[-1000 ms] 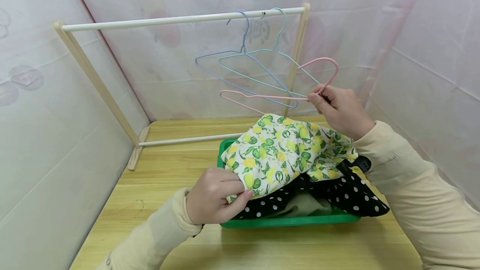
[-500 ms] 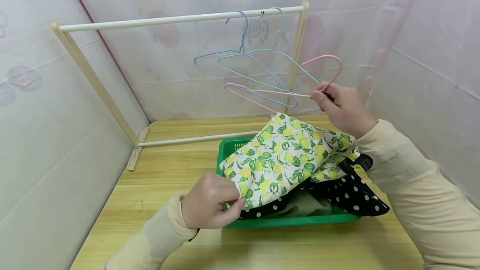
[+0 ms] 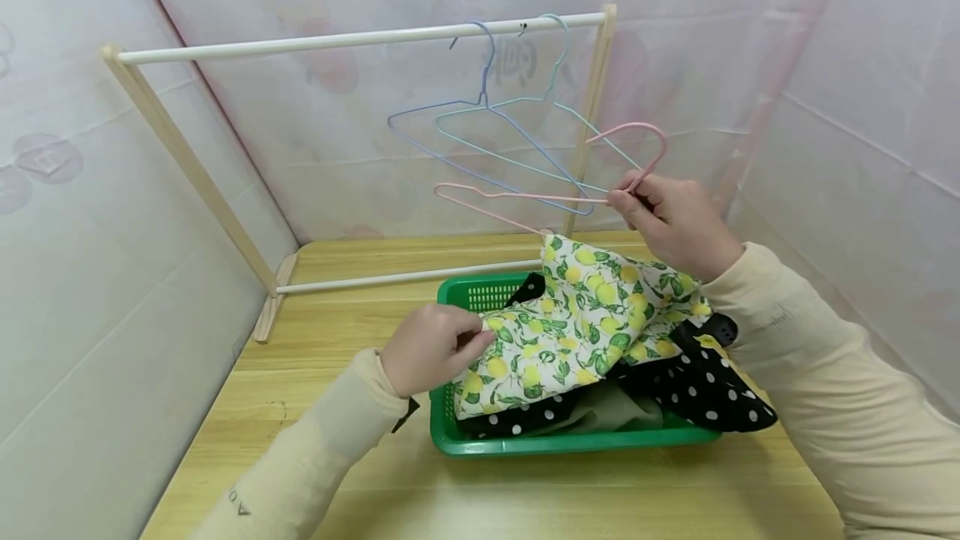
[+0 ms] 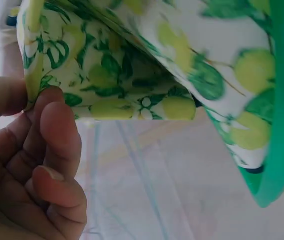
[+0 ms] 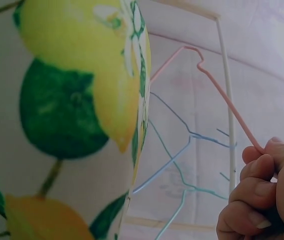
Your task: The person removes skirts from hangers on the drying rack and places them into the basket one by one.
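Observation:
My right hand (image 3: pixel 678 219) grips the pink wire hanger (image 3: pixel 540 197) just below its hook, above the basket. One part of the hanger is hidden behind a lemon-print garment (image 3: pixel 592 298), which drapes from it down over the basket. At the garment's left side, my left hand (image 3: pixel 435 348) holds its edge. The left wrist view shows that edge (image 4: pixel 33 65) pinched between thumb and index finger, the other fingers loosely curled. In the right wrist view the garment fills the left side, and the hanger (image 5: pixel 226 100) runs to my right hand (image 5: pixel 261 190).
Beneath the garment stands a green basket (image 3: pixel 585 444) with black polka-dot cloth (image 3: pixel 705 390) and olive cloth (image 3: pixel 607 408) in it. Behind it is a rack with a white rail (image 3: pixel 300 45), where a blue hanger (image 3: pixel 487 102) and a mint-green hanger (image 3: pixel 558 65) hang.
My left hand has moved up and slightly right, taking a higher grip, and the garment's lower left part has dropped onto the basket. The pink hanger rose slightly, then came down and left.

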A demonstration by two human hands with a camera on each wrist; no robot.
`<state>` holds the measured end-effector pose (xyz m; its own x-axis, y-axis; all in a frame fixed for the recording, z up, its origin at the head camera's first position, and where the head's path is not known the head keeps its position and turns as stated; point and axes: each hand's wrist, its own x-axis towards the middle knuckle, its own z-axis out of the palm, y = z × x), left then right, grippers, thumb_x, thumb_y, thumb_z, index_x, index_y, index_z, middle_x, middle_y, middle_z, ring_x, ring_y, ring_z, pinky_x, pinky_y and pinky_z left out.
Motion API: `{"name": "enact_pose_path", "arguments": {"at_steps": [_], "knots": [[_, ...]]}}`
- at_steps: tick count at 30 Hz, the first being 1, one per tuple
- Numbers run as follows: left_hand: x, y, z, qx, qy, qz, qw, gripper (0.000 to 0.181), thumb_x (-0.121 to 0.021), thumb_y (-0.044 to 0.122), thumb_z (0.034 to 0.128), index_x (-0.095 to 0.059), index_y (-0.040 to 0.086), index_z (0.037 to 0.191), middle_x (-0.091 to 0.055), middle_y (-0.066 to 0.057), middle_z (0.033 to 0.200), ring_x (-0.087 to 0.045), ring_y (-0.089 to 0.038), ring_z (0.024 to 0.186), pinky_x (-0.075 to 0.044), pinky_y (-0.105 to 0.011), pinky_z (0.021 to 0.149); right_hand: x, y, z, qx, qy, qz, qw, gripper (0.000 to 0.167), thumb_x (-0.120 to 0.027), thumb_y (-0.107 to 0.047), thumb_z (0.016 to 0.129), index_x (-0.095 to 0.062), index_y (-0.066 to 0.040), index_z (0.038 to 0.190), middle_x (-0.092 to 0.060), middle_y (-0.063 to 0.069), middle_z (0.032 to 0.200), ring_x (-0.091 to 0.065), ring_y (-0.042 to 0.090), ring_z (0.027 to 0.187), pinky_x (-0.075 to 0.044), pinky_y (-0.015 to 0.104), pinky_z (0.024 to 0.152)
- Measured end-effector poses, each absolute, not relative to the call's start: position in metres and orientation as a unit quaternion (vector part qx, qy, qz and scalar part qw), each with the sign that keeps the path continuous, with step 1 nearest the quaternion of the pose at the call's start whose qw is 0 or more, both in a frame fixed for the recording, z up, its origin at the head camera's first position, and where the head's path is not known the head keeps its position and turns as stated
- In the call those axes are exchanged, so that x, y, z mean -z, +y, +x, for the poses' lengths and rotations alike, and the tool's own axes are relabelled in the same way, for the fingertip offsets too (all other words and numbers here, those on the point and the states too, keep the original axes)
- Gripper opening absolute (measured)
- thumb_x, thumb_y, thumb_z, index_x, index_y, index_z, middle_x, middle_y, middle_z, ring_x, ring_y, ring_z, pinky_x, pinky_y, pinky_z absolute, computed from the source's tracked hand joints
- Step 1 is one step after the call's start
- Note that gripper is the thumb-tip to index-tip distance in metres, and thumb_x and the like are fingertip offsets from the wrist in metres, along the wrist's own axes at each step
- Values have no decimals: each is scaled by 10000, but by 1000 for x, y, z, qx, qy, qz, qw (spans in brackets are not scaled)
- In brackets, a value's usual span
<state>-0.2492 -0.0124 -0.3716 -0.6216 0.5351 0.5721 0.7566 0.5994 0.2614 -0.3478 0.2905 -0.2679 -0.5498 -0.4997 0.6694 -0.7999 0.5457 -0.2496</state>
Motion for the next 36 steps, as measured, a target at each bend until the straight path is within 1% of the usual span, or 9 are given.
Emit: {"name": "enact_pose_path", "arguments": {"at_steps": [4,10,12,15,19,23,27,31,36], "knots": [[376,-12,-266,230,-893,-345,177,386,-632,198,934,-487,209,577,-391,123,484,-297,7,398,-291,-176,417,268,288,-347,-278,-831,397,273,113,-562,-150,983,-598,-146,877,-441,-60,597,-327,79,446,-274,222,458],[383,-12,-281,156,-935,-317,32,350,-618,339,945,-555,229,619,-478,129,514,-390,3,410,-370,-183,444,269,284,-344,-285,-829,402,263,122,-552,-151,988,-594,-150,874,-444,-63,600,-323,83,438,-273,223,445],[381,-12,-283,147,-939,-311,12,311,-625,361,937,-602,204,670,-512,119,543,-407,-10,416,-396,-195,458,269,284,-344,-288,-828,405,260,114,-552,-146,988,-596,-141,883,-448,-60,604,-328,84,442,-277,224,444],[374,-11,-286,156,-941,-297,35,257,-640,356,928,-645,127,810,-533,85,574,-418,-34,419,-420,-221,474,269,283,-344,-289,-827,408,258,102,-552,-136,987,-599,-129,897,-452,-59,611,-332,84,446,-281,223,448],[362,-5,-294,180,-938,-285,80,306,-619,349,943,-651,50,1000,-515,70,560,-429,-44,424,-427,-228,479,269,283,-345,-287,-824,411,263,96,-554,-128,985,-597,-120,899,-457,-62,617,-337,82,448,-281,221,447],[353,7,-305,203,-936,-280,70,400,-563,371,972,-629,24,1161,-513,61,550,-435,-61,426,-420,-235,466,270,283,-345,-284,-821,414,272,102,-559,-119,981,-593,-119,885,-458,-69,614,-334,76,442,-276,220,437],[346,17,-313,221,-938,-261,57,512,-508,415,988,-546,18,1309,-548,65,609,-488,-67,467,-452,-243,523,271,282,-345,-286,-818,418,274,101,-566,-107,976,-602,-120,883,-462,-70,611,-333,69,438,-273,216,430],[344,25,-319,249,-932,-252,70,572,-469,446,997,-490,16,1373,-567,68,612,-507,-70,464,-460,-249,540,272,281,-340,-294,-817,416,271,107,-568,-109,975,-609,-126,879,-465,-66,612,-342,64,441,-282,213,437],[346,29,-323,287,-918,-262,75,515,-442,445,1007,-574,43,1300,-478,13,510,-356,-112,391,-349,-261,444,271,277,-334,-300,-811,424,271,103,-566,-104,975,-620,-124,890,-458,-71,619,-349,56,457,-291,211,455]]}}
